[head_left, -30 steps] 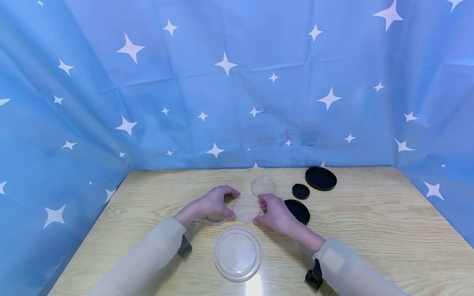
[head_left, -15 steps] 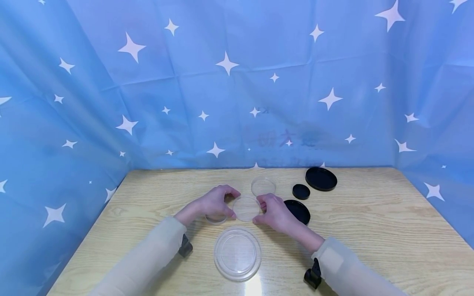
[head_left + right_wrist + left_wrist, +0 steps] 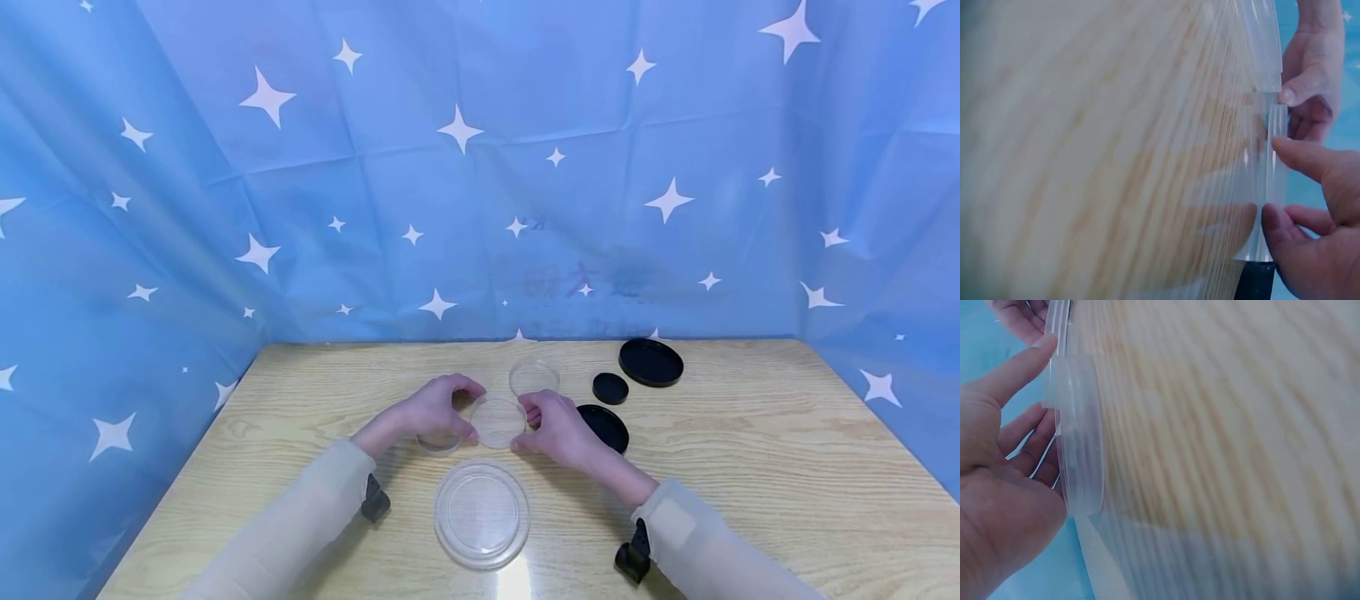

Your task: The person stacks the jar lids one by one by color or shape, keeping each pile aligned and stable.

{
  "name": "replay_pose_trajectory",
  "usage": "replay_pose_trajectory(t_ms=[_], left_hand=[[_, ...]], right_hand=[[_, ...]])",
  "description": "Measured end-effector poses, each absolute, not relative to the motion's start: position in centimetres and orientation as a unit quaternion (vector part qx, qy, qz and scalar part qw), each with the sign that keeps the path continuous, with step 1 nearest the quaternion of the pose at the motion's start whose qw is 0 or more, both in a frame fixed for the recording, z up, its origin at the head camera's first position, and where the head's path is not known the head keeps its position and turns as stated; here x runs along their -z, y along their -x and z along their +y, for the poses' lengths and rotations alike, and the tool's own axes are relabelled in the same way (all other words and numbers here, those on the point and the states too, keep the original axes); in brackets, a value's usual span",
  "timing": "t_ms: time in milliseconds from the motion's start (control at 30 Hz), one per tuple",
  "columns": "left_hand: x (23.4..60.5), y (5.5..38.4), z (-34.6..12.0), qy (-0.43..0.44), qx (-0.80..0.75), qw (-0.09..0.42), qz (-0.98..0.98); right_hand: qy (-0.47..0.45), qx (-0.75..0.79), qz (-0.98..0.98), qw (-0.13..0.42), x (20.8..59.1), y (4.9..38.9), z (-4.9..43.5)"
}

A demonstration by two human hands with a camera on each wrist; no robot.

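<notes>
Between the two hands, a clear round petri dish [image 3: 498, 423] lies at table level in the head view. At its left rim the left hand [image 3: 441, 408] curves its thumb and fingers round the edge. Opposite, the right hand [image 3: 557, 429] holds the right rim; its thumb and fingers bend against the dish side [image 3: 1277, 169] in the right wrist view. A smaller clear dish [image 3: 438, 446] sits partly hidden beneath the left hand. Nearer the body is a larger clear dish [image 3: 482, 514] with ring-shaped ridges.
Behind the hands stands another clear dish [image 3: 534, 377]. To the right are a black dish [image 3: 606, 427], partly covered by the right hand, a small black dish [image 3: 610, 388] and a large black dish [image 3: 650, 362]. A blue star-patterned curtain [image 3: 390, 183] borders the wooden table [image 3: 750, 433].
Both hands stay at the rim of the middle petri dish, almost still. The other dishes keep their places.
</notes>
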State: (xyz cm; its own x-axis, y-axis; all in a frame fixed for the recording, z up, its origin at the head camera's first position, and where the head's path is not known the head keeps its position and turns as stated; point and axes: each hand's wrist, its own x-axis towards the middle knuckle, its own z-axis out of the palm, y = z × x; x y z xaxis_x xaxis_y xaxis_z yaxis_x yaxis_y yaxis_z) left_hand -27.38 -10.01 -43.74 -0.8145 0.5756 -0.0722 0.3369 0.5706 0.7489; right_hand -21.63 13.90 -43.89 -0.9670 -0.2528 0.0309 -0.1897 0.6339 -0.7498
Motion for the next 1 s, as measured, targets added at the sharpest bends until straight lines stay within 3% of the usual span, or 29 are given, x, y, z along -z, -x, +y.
replay_pose_trajectory(t_ms=[533, 1000], left_hand=[[42.6, 26.8, -10.5, -0.255, -0.475, 0.164, 0.826], [41.0, 24.8, -11.5, -0.259, -0.51, 0.142, 0.808]], right_hand=[[0.122, 0.43, 0.894, 0.035, 42.7, 21.4, 14.2], [0.15, 0.45, 0.88, 0.022, 40.7, 20.3, 14.3]])
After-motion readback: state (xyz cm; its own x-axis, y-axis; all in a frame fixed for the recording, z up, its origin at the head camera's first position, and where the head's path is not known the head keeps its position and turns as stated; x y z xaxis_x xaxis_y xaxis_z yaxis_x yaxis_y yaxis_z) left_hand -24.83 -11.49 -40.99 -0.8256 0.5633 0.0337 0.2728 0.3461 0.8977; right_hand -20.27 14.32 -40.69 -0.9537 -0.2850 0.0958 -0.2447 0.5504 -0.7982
